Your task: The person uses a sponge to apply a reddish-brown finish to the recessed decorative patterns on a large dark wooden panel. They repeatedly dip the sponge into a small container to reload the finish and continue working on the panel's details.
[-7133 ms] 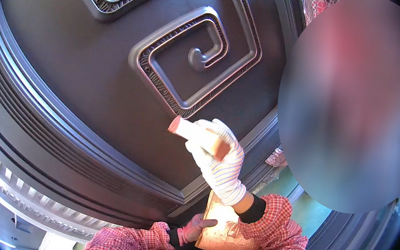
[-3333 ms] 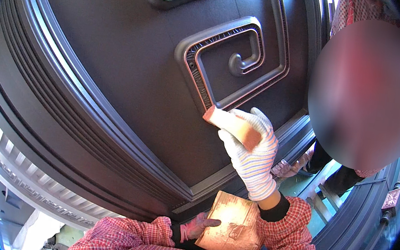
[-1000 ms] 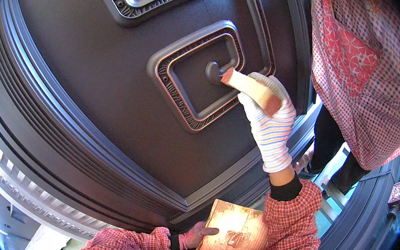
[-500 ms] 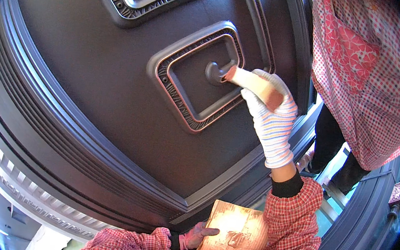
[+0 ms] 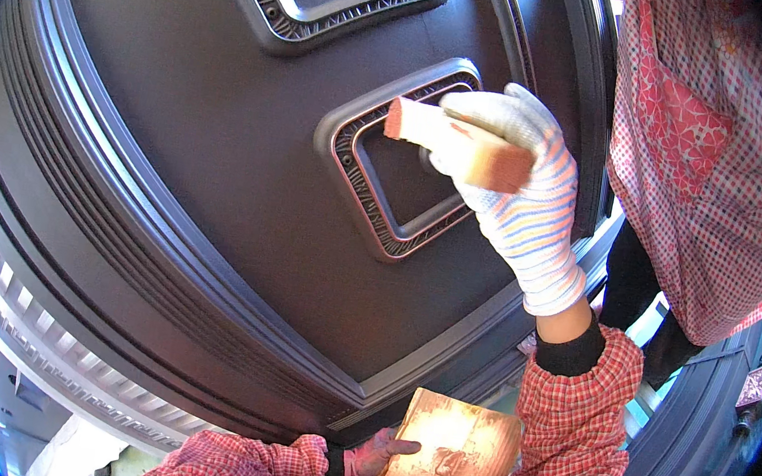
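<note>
My right hand, in a white glove with coloured stripes, grips a pale sponge block with reddish-brown ends. One stained end points left, over the small rectangular raised frame on a dark panelled door. Whether the sponge touches the frame I cannot tell. Copper colour lines the frame's ridges; the hand and sponge partly hide its round boss. Low in the view, my left hand pinches the left edge of a piece of cardboard, thumb on top. A wet-looking copper smear lies on the cardboard.
A second raised frame sits higher on the door. Stepped dark moulding curves along the left. Close by on the right stands another person in a red checked smock. Dark panels with a small ornament lie at the lower right.
My right hand has drawn the sponge off the boss and moved it up and left across the frame. The cardboard stays in my left hand. The whole view has shifted slightly.
</note>
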A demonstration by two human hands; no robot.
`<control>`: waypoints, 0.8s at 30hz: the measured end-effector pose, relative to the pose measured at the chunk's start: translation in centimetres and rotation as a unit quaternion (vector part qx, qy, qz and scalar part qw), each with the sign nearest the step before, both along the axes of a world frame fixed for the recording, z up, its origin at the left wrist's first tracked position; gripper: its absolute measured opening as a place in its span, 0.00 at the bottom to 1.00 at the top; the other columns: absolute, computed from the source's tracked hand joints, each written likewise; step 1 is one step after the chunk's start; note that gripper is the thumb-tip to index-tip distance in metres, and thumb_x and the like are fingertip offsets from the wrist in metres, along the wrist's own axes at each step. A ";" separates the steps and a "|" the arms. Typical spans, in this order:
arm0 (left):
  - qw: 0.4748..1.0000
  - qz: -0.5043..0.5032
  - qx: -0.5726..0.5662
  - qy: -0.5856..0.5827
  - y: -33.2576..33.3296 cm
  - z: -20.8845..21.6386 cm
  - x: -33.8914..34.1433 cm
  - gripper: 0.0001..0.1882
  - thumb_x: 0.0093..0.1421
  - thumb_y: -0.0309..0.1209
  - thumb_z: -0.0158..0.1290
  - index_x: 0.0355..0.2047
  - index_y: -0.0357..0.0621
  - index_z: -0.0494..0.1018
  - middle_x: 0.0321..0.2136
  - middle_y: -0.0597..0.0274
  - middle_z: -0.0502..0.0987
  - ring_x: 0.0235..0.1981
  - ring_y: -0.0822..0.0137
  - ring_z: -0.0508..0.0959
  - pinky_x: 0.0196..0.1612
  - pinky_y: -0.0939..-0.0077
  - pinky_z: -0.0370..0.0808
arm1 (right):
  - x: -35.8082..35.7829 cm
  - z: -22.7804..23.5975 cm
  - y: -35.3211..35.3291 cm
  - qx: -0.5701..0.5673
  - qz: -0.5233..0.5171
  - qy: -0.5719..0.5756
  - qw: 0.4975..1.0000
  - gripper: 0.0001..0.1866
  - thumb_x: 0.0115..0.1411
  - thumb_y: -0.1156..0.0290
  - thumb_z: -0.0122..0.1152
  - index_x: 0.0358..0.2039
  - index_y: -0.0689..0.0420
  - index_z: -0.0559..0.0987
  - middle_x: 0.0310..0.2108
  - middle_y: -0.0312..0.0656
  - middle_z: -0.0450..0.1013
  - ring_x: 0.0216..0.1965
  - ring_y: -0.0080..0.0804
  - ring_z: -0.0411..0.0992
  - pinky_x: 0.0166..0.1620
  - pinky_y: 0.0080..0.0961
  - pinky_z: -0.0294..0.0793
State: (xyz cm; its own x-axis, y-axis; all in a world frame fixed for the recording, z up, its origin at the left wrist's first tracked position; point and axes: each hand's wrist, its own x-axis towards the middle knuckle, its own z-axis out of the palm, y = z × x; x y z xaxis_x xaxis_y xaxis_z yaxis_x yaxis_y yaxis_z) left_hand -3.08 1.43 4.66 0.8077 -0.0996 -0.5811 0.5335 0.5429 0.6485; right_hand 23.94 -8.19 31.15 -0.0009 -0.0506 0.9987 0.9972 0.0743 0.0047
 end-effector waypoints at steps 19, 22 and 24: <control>0.999 -0.004 -0.032 -0.010 0.4 -2.1 -0.3 0.26 0.56 0.30 0.55 0.54 0.34 0.63 0.48 0.53 0.72 0.46 0.61 0.75 0.51 0.68 0.71 | 0.9 1.3 1.1 -0.034 -0.015 0.024 0.999 0.17 0.39 0.72 0.68 0.34 0.53 0.80 0.30 0.41 0.75 0.33 0.40 0.72 0.41 0.31 0.70; 1.000 -0.009 -0.029 -0.005 -0.3 -0.5 0.1 0.26 0.56 0.30 0.55 0.54 0.35 0.63 0.47 0.54 0.73 0.46 0.62 0.75 0.50 0.69 0.72 | 2.2 1.2 0.8 -0.037 -0.067 0.032 0.997 0.16 0.40 0.73 0.67 0.34 0.55 0.80 0.30 0.42 0.75 0.33 0.38 0.73 0.41 0.29 0.71; 1.000 0.006 -0.022 -0.013 -0.3 -0.9 -0.3 0.26 0.56 0.31 0.55 0.54 0.36 0.63 0.46 0.55 0.73 0.45 0.63 0.75 0.50 0.69 0.72 | 3.5 0.6 1.2 -0.032 0.025 0.147 0.988 0.14 0.43 0.73 0.67 0.34 0.56 0.80 0.30 0.43 0.76 0.33 0.36 0.75 0.40 0.27 0.72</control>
State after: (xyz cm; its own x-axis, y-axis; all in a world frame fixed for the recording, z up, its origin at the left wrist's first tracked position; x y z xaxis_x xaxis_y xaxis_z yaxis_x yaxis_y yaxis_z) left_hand -3.43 1.12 3.75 0.8241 -0.1145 -0.5548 0.5098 0.5769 0.6382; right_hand 27.40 -7.00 31.75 0.2913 0.0198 0.9564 0.9496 0.1148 -0.2916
